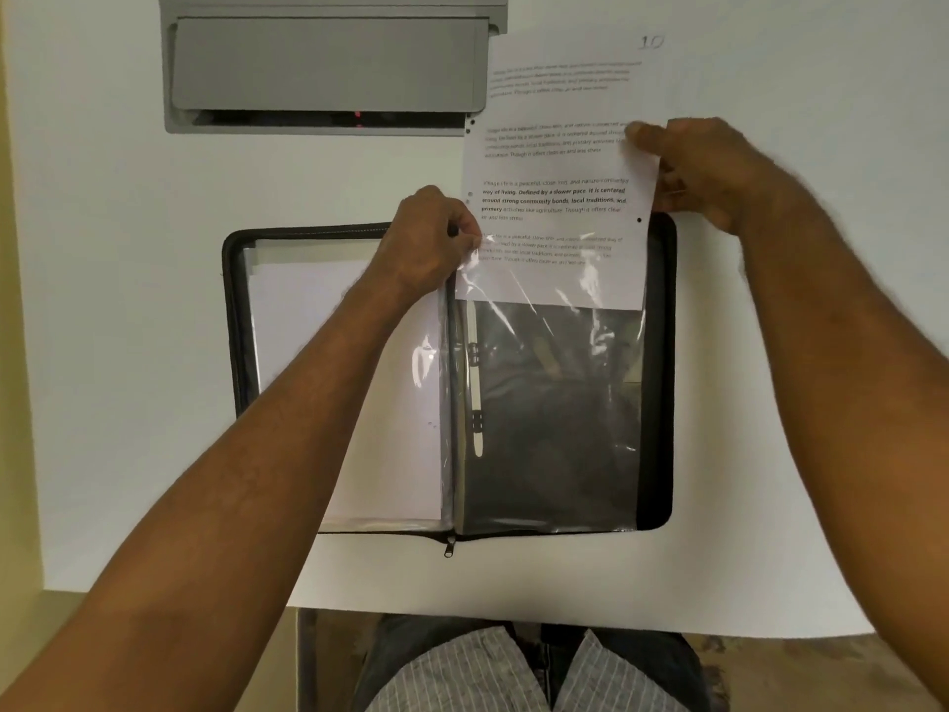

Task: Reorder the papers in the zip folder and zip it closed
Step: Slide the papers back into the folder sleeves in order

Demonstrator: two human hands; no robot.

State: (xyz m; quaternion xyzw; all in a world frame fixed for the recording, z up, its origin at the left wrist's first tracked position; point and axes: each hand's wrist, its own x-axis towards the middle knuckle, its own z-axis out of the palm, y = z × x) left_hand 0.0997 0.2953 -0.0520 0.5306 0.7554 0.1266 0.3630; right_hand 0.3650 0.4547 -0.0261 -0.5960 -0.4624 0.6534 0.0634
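A black zip folder [662, 362] lies open on the white bench [128, 300]. The right hand [708, 172] grips a printed paper [560, 197] marked 10, its lower end inside a clear sleeve [554, 403] whose top edge the left hand [426, 238] pinches.

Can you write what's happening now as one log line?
folder: open | left hand: pinches sleeve top | right hand: holds printed sheet, partly in sleeve

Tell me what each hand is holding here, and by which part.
The right hand grips the printed sheet by its right edge. The left hand pinches the top of the clear sleeve by the zip folder spine.
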